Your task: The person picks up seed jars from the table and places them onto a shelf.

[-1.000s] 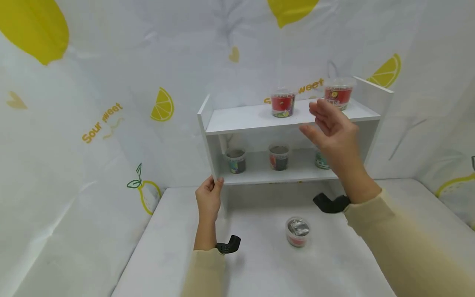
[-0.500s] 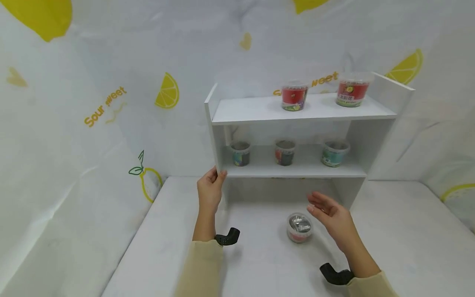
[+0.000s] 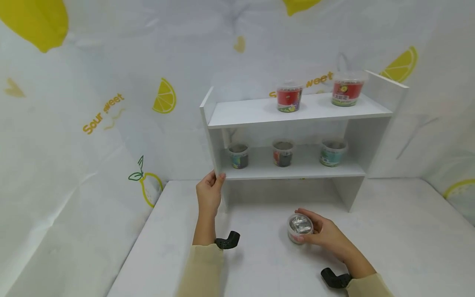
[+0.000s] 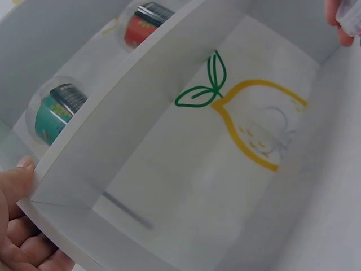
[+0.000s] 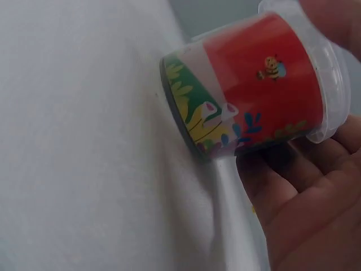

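Note:
In the head view my left hand [image 3: 208,194] grips the left side panel of a white two-tier shelf [image 3: 252,114] at middle-board height. In the left wrist view, its thumb lies on one side of the panel edge and its fingers curl behind. My right hand [image 3: 329,236] holds a small clear plastic tub [image 3: 301,225] on the table before the shelf, thumb at the near side, fingers round the far side. A silver packet shows through the tub's top. The right wrist view shows its red label [image 5: 265,79] with a bee and flowers, its base close to the white surface.
Two red-labelled tubs stand on the top board, one mid-right [image 3: 289,99] and one at the right [image 3: 347,91]. On the middle board are three more: left [image 3: 238,157], centre [image 3: 283,155] and teal right [image 3: 332,154]. A lemon-print sheet [image 3: 126,57] hangs behind.
My right hand has come down from beside the top board to the table and taken hold of the tub there. My left hand has stayed on the side panel.

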The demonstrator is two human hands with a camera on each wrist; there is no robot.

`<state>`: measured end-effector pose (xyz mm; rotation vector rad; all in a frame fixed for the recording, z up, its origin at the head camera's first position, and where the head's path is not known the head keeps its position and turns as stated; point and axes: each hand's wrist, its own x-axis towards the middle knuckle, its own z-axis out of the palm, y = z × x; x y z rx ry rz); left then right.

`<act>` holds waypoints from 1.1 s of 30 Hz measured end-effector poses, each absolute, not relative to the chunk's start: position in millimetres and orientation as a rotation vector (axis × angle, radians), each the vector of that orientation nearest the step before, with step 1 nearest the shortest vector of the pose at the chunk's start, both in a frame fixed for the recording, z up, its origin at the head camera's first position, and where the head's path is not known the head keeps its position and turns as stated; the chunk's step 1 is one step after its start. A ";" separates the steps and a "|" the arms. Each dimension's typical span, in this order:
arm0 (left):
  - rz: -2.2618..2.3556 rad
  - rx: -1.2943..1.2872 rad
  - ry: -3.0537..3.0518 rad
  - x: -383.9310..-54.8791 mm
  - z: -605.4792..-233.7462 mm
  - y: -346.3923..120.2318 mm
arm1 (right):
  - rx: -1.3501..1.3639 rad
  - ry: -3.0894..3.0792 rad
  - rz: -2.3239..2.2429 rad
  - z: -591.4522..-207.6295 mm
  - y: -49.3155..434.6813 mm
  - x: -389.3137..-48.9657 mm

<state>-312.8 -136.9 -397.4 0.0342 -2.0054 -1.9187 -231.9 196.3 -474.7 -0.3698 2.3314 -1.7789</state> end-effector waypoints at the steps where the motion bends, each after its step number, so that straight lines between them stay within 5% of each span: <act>1: -1.922 0.038 -1.997 -313.7 -398.7 -137.0 | -0.363 2.331 -1.780 -475.0 196.4 -232.0; 33: -1.916 -0.009 -1.959 -312.5 -404.8 -136.4 | -0.436 2.233 -1.856 -491.3 202.0 -234.4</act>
